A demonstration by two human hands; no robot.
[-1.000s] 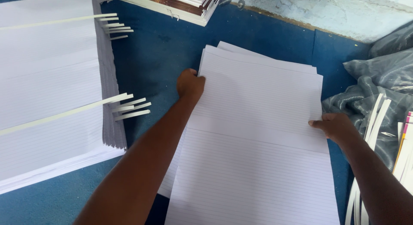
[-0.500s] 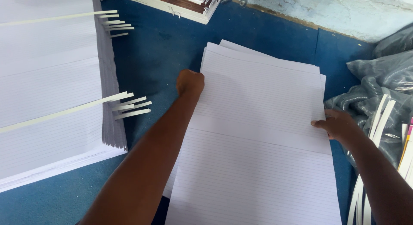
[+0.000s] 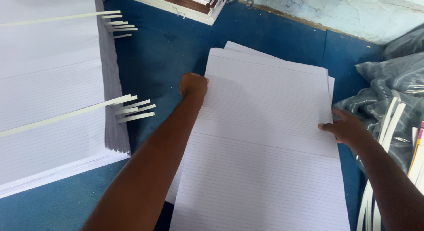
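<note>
Hands grip white ruled paper sheet stack (image 3: 265, 138) at frame centre: left hand (image 3: 193, 86) curled on left edge, right hand (image 3: 346, 127) pinching right edge; blue table (image 3: 172, 49) beneath.

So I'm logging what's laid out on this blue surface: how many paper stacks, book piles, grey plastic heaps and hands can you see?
Stacks of ruled paper: 2, the small stack between the hands and the tall stack with white strips stuck in it
Piles of books: 1
Grey plastic heaps: 1
Hands: 2, left hand and right hand, each at a side edge of the small stack
Total: 6
</note>
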